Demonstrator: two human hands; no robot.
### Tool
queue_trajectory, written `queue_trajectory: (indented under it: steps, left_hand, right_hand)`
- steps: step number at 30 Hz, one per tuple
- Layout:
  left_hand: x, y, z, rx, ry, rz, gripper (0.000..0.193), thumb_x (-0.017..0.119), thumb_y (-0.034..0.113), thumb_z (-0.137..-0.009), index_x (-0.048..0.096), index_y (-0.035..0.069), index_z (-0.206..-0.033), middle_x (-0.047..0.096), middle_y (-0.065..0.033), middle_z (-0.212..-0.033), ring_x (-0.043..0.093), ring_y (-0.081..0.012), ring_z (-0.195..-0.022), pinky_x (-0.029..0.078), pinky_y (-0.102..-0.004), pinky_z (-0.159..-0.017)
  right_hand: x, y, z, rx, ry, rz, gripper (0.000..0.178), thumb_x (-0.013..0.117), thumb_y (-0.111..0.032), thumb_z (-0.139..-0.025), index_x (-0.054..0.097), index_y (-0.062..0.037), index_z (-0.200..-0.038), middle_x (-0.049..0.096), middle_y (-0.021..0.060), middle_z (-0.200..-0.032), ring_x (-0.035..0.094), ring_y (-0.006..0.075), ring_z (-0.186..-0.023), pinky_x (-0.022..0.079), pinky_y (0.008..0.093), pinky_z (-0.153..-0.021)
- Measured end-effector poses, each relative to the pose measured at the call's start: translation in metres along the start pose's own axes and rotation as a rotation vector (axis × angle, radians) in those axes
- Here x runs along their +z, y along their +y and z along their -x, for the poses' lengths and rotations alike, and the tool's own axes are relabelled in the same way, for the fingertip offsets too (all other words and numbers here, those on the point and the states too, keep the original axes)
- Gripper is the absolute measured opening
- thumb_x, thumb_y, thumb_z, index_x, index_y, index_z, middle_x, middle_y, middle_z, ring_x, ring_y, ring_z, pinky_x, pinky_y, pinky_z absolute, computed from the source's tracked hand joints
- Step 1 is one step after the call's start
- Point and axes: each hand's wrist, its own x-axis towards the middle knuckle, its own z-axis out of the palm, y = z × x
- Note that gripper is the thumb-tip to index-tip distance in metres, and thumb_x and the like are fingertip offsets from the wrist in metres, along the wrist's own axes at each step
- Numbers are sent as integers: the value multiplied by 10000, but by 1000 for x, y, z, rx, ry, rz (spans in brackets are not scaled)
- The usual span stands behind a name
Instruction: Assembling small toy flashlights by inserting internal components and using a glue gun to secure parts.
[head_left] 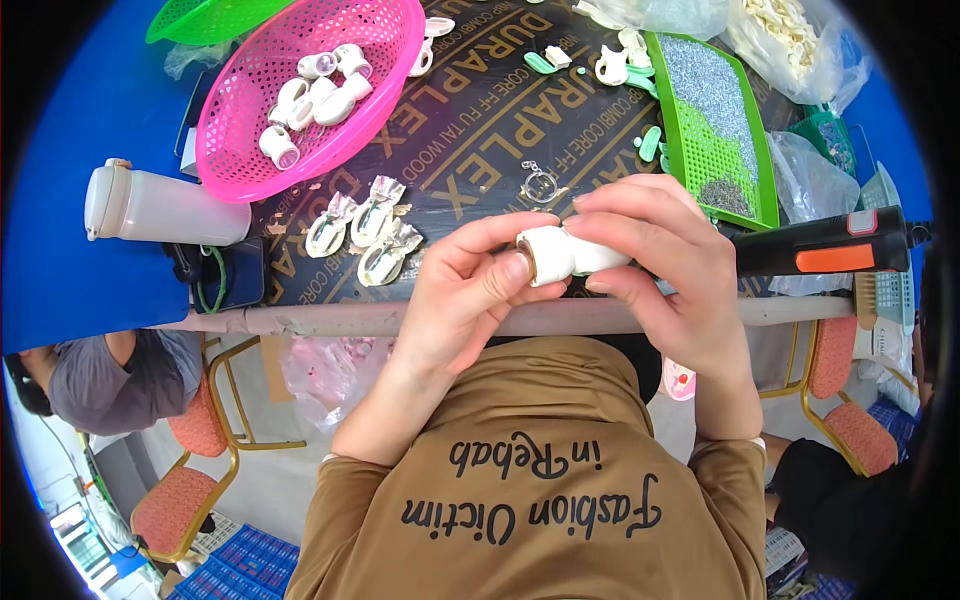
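Just above the table's near edge, both hands hold a rounded white plastic housing lying sideways. My left hand pinches its round, brownish-rimmed end between thumb and fingers. The fingers of my right hand wrap over the other end and hide part of it. Beyond the hands lies a small metal ring with a clear round piece. Left of my left hand are several white oval shells with crumpled silver foil and parts inside. More white housings with clear round ends sit in a pink basket.
Right of my hands is a black and orange power screwdriver. A green tray of small metal parts stands beyond it. White and mint plastic pieces lie at the back. A white bottle lies left. People sit on both sides.
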Motion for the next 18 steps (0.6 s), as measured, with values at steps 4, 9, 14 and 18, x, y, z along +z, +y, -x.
queue_trajectory:
  steps: [4, 9, 14, 18]
  left_hand:
    - [-1, 1, 3, 13, -16, 27, 375, 603, 118, -840, 499, -21, -1172, 576, -143, -1088, 592, -225, -975, 527, -344, -820]
    - [1, 1, -1, 6, -28, 56, 347, 588, 102, -848, 506, -16, -1163, 576, -139, -1086, 586, -225, -987, 525, -351, -823]
    - [5, 1, 0, 49, 10, -12, 335, 553, 109, -867, 492, -35, -1163, 579, -159, -1075, 607, -252, -940, 542, -328, -788]
    - [11, 3, 0, 54, -11, 9, 335, 557, 119, -867, 503, -34, -1160, 577, -155, -1086, 599, -233, -965, 533, -344, -806]
  right_hand:
    - [1, -5, -1, -7, -8, 4, 312, 680, -105, -646, 640, -22, -944, 604, 104, -970, 555, 284, -866, 441, 357, -767]
    - [0, -2, -1, 18, -6, 4, 295, 666, -118, -673, 635, -11, -946, 604, 113, -964, 555, 284, -868, 441, 358, -766]
    - [-1, -2, -3, 21, -29, -32, 316, 660, -21, -655, 631, -39, -969, 597, 94, -987, 548, 281, -895, 452, 345, -762]
    - [-1, 1, -2, 91, 8, -199, 294, 645, -21, -669, 627, -26, -962, 608, 107, -982, 555, 269, -897, 446, 332, -770]
